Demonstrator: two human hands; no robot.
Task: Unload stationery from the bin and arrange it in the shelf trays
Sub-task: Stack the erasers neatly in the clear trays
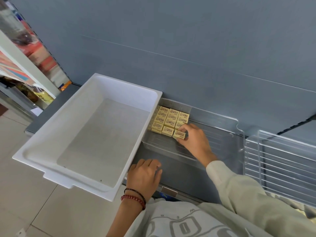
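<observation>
Yellow eraser [179, 134], pinched between thumb and fingertips in the grip of the right hand [195, 141], sits at the front right corner of the eraser block [168, 119] in the clear tray [222, 134]. Pushed in crooked, it could knock its neighbours out of line. Bare tray floor lies open rightward; the white bin [85, 106] crowds the tray's left edge. The left hand [145, 175] rests slack on the shelf [179, 168], holding nothing.
</observation>
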